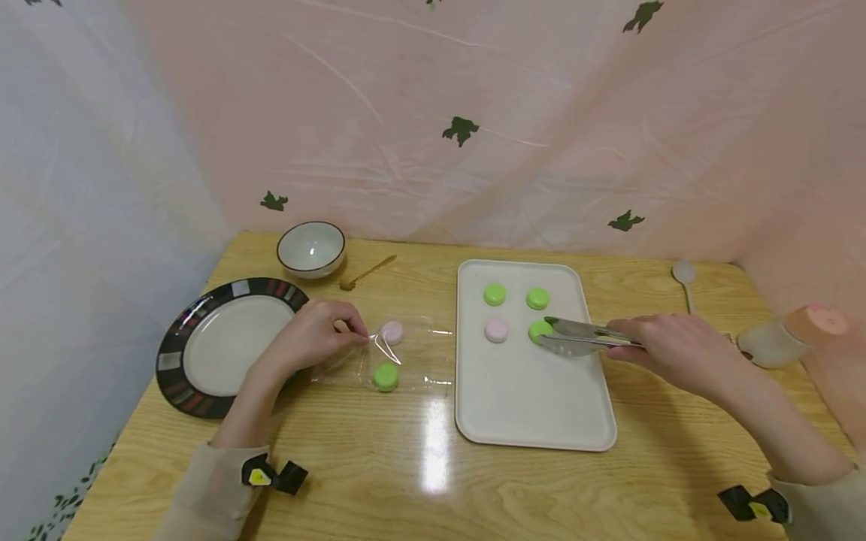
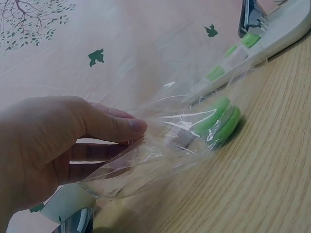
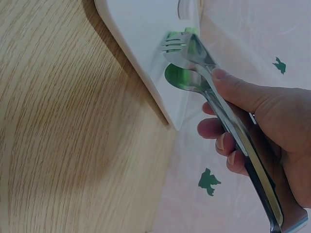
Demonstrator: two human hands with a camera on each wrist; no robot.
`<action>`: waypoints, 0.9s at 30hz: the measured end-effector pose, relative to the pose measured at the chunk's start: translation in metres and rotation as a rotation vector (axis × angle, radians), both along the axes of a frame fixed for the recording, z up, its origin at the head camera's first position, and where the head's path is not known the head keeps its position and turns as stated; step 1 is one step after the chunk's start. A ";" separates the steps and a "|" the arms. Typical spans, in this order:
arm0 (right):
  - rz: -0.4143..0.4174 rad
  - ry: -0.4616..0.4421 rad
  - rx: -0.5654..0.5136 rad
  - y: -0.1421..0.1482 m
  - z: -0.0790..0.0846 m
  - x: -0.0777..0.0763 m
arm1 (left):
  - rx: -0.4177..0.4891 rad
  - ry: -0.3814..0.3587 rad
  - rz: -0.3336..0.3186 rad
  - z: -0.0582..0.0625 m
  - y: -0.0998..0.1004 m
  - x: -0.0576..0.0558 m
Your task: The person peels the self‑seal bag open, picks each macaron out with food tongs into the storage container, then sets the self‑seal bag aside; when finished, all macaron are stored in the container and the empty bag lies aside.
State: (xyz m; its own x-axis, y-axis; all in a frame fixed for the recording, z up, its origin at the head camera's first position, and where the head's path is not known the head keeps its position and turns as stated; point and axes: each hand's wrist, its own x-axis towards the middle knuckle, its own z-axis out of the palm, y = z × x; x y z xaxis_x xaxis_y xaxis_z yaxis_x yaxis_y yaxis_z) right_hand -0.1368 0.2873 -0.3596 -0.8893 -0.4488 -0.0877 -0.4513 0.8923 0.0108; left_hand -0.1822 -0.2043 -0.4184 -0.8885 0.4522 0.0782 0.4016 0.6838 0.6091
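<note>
Tongs (image 1: 578,329), clamped in fingers of my right hand (image 1: 676,353), have tips at a green macaron (image 1: 536,331) on the white tray (image 1: 534,406), three o'clock from the clear bag (image 2: 150,167) my left hand (image 1: 314,330) pinches. Picking-up seems in hand; next move calls, I judge, for gentle squeeze.

The right wrist view's top edge crops the tray (image 3: 138,34).

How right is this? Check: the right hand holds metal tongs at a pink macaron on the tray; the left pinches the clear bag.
The colour is wrong: the head view shows a green macaron on the tray at the metal tongs in the right hand. The left hand pinches the clear bag.
</note>
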 end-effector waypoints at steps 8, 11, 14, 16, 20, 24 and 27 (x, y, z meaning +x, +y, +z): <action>-0.009 -0.013 0.000 0.000 0.001 -0.001 | -0.005 -0.003 0.009 0.001 0.000 0.000; -0.007 -0.013 0.000 0.000 0.000 -0.001 | -0.001 -0.009 0.011 0.002 0.000 0.001; -0.005 -0.012 0.002 0.000 0.000 -0.002 | 0.003 -0.012 0.009 0.002 0.001 0.001; -0.001 -0.010 0.001 0.000 0.000 -0.002 | 0.005 -0.013 0.007 0.002 0.001 0.001; 0.005 -0.012 -0.001 0.000 0.000 -0.003 | 0.000 -0.006 0.005 0.002 0.001 0.001; 0.001 -0.023 -0.001 0.000 0.001 -0.003 | -0.006 -0.007 0.007 0.002 0.000 0.001; -0.004 -0.034 -0.001 0.000 0.002 -0.004 | -0.011 -0.010 0.009 0.002 0.001 0.001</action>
State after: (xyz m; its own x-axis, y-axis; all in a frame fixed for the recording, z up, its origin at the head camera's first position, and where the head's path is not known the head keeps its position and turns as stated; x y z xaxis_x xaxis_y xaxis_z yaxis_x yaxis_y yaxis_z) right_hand -0.1406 0.2877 -0.3577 -0.8879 -0.4450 -0.1170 -0.4475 0.8943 -0.0055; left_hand -0.1812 -0.2037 -0.4165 -0.8933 0.4449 0.0641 0.3891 0.6939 0.6059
